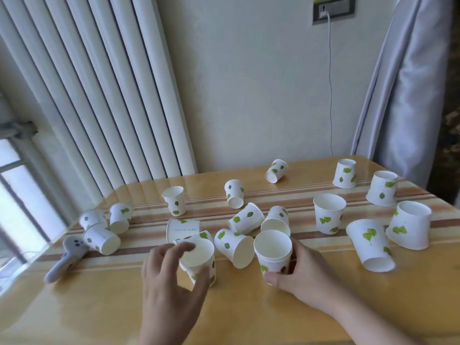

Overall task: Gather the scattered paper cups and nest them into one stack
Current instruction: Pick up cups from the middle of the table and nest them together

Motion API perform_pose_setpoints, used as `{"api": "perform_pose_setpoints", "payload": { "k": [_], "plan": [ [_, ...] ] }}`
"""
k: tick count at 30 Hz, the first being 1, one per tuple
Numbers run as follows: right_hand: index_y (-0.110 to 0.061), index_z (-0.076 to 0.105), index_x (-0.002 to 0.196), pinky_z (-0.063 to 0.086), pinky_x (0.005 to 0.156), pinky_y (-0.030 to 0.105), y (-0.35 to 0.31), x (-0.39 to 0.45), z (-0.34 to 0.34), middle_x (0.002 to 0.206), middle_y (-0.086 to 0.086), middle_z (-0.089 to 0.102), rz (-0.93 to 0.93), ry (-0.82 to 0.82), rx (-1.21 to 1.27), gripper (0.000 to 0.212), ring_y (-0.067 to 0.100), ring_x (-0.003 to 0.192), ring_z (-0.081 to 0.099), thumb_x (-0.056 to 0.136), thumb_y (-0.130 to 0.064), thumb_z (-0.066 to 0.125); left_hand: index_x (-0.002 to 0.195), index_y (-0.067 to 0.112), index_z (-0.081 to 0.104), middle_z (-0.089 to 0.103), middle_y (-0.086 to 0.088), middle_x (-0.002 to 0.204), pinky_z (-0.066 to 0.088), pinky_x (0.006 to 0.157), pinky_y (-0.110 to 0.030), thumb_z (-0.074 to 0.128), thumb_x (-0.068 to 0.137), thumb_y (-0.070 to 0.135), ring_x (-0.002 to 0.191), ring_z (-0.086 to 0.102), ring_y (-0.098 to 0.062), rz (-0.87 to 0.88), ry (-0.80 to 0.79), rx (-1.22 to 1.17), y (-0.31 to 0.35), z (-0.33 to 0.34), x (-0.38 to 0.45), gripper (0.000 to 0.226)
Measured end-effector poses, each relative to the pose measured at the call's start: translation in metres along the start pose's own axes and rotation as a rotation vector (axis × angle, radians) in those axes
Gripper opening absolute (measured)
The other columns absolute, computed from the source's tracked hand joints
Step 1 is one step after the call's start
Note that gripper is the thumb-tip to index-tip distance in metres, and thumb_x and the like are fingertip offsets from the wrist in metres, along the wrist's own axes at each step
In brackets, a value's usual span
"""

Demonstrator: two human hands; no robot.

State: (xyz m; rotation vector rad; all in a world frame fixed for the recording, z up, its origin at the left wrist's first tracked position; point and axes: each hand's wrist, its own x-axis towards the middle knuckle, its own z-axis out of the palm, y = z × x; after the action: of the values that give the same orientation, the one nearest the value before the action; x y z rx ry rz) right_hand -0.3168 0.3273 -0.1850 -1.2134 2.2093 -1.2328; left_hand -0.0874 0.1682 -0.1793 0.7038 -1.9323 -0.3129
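Many paper cups [246, 218] lie scattered on the table [99, 307], upright, upside down or tipped; all placed here relative to the upright cup [273, 250] in the right hand [302, 276]; that hand is wrapped round its lower wall, rim up, near the table's front; just left of it a tipped cup [234, 247]; further left the left hand [171, 277] is closed on an inverted cup [199, 260], fingers over its base, thumb on the side; cups look light, thin-walled, easily crushed, likely slide on the glossy top; best taken by the wall near the rim, gently; whether the held cup is already a nested pair is hard to tell; grey gadget [66, 258] far left unclear.
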Motion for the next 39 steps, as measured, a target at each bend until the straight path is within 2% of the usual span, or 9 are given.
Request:
{"api": "perform_pose_setpoints", "payload": {
  "k": [3,7,9,13,16,20,25,34,39],
  "plan": [
    [-0.055,0.055,0.118,0.05,0.073,0.015,0.003,-0.001,0.002,0.103,-0.039,0.068,0.018,0.001,-0.03,0.06,-0.013,0.094,0.062,0.068,-0.055,0.088,0.151,0.04,0.048,0.039,0.008,0.128,0.039,0.118,-0.049,0.086,0.07,0.056,0.132,0.048,-0.026,-0.321,-0.194,0.023,-0.009,-0.002,0.019,0.091],
    [-0.054,0.054,0.124,0.051,0.076,0.016,0.003,-0.003,0.0,0.108,-0.039,0.067,0.001,-0.008,-0.024,0.062,-0.012,0.098,0.061,0.069,-0.055,0.085,0.156,0.045,0.048,0.034,0.005,0.129,0.034,0.115,-0.037,0.071,0.051,0.096,0.133,0.037,-0.019,-0.368,-0.386,0.046,-0.01,0.005,0.02,0.119],
    [-0.054,0.054,0.124,0.049,0.074,0.014,0.003,-0.003,0.0,0.108,-0.045,0.063,-0.005,-0.009,-0.018,0.062,-0.015,0.099,0.06,0.07,-0.054,0.085,0.142,0.048,0.062,0.038,0.005,0.123,0.034,0.108,-0.034,0.062,0.043,0.106,0.12,0.036,-0.013,-0.3,-0.401,0.105,-0.011,0.009,0.013,0.115],
    [-0.057,0.053,0.12,0.047,0.069,0.013,0.005,-0.002,0.001,0.101,-0.034,0.07,0.005,0.001,-0.015,0.06,-0.015,0.093,0.061,0.07,-0.055,0.085,0.119,0.043,0.071,0.058,0.018,0.112,0.049,0.093,-0.038,0.083,0.058,0.071,0.106,0.057,-0.012,-0.227,-0.279,0.038,-0.003,0.011,0.005,0.068],
    [-0.058,0.05,0.121,0.048,0.07,0.014,0.005,-0.002,0.001,0.103,-0.029,0.07,0.007,-0.013,-0.016,0.061,-0.014,0.094,0.06,0.071,-0.055,0.086,0.106,0.052,0.065,0.073,0.018,0.098,0.052,0.077,-0.038,0.084,0.062,0.062,0.085,0.063,-0.01,-0.336,-0.195,-0.284,0.025,0.008,0.02,0.049],
    [-0.053,0.054,0.126,0.052,0.079,0.017,0.006,-0.002,0.001,0.108,-0.028,0.071,-0.003,-0.017,-0.027,0.063,-0.009,0.099,0.064,0.071,-0.056,0.084,0.118,0.046,0.063,0.079,0.012,0.11,0.06,0.087,-0.042,0.086,0.064,0.056,0.097,0.075,-0.015,-0.385,-0.312,-0.73,0.067,0.03,0.04,0.059],
    [-0.055,0.055,0.114,0.051,0.075,0.018,0.004,-0.003,0.0,0.103,-0.039,0.068,-0.004,-0.013,-0.024,0.05,-0.013,0.095,0.064,0.073,-0.056,0.083,0.129,0.052,0.056,0.071,0.023,0.122,0.058,0.1,-0.049,0.085,0.072,0.065,0.115,0.066,-0.015,-0.223,-0.51,-0.47,0.077,0.061,0.04,0.065],
    [-0.055,0.056,0.115,0.056,0.08,0.021,0.004,-0.003,0.0,0.106,-0.04,0.067,0.009,-0.005,0.003,0.052,-0.01,0.097,0.065,0.072,-0.055,0.085,0.147,0.054,0.05,0.054,0.029,0.145,0.04,0.114,-0.036,0.071,0.055,0.099,0.142,0.041,-0.009,-0.087,-0.609,-0.257,0.039,0.057,0.042,0.105],
    [-0.053,0.056,0.107,0.056,0.079,0.021,0.005,-0.001,0.0,0.103,-0.039,0.067,0.028,-0.001,0.016,0.046,-0.009,0.094,0.065,0.072,-0.052,0.086,0.161,0.051,0.039,0.038,0.032,0.159,0.029,0.122,-0.042,0.07,0.067,0.08,0.146,0.025,-0.006,0.071,-0.817,0.183,0.013,0.041,0.071,0.103]
  ]
}}
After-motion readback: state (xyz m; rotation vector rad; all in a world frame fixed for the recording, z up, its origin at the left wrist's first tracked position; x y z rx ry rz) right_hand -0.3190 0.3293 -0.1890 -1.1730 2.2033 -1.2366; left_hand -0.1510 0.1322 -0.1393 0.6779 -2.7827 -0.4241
